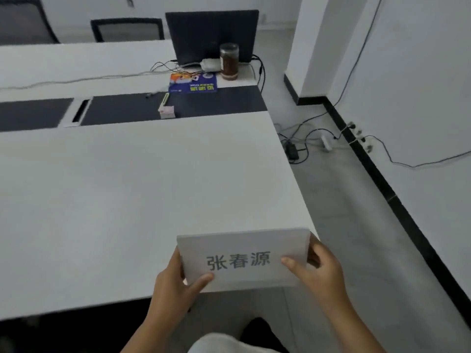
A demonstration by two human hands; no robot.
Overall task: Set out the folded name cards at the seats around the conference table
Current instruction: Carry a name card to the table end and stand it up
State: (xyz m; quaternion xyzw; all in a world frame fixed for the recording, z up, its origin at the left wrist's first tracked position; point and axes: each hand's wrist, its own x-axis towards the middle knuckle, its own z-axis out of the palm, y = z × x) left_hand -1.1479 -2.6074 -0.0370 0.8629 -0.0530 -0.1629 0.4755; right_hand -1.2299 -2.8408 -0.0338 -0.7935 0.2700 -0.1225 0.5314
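Gripping the name card (243,258) by both short ends, left hand (173,284) and right hand (318,271); long axis left-right, print facing me, above the conference table (127,200) corner.

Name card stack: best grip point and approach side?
Take the name card stack by its two short edges, one from each side, as the left hand and right hand do: thumbs on the printed face, fingers behind. It is wide, thin and floppy, so side pinches probably keep it flat and the print unhidden.

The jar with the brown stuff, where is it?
The jar stands at the far right end of the table, in front of the black screen and beside the blue booklet.
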